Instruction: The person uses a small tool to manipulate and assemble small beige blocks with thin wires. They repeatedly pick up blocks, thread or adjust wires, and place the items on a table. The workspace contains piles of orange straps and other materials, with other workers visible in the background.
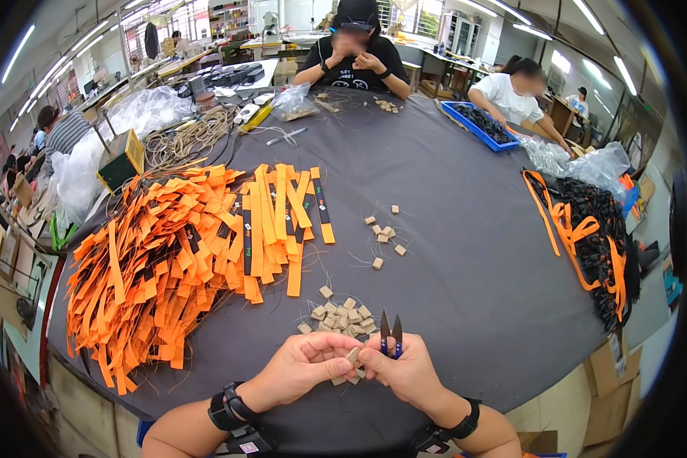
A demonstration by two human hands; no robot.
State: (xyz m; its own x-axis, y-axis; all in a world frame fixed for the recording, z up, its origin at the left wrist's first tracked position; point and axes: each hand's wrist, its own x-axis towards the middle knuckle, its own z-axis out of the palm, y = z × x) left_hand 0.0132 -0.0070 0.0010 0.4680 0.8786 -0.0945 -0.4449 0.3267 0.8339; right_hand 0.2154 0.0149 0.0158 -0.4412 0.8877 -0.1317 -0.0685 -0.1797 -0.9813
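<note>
Close in front of me, my left hand [299,369] pinches a small beige folded fabric tab [353,355] between thumb and fingers. My right hand [411,375] holds blue-handled thread snips [385,327], their two dark blades pointing away from me and slightly apart. Its thumb and fingertips meet the left hand's at the tab. A pile of similar beige tabs [342,314] with loose thread ends lies just beyond my fingers, and a few sit partly hidden beneath my hands. Farther up the cloth is a smaller scatter of tabs [387,231].
A big heap of orange and black straps [168,267] covers the table's left. Black straps with orange bands [591,244] lie at the right edge. Rope [195,136], a green-yellow box [120,162] and a blue tray [466,114] lie farther off. Two people sit across the table.
</note>
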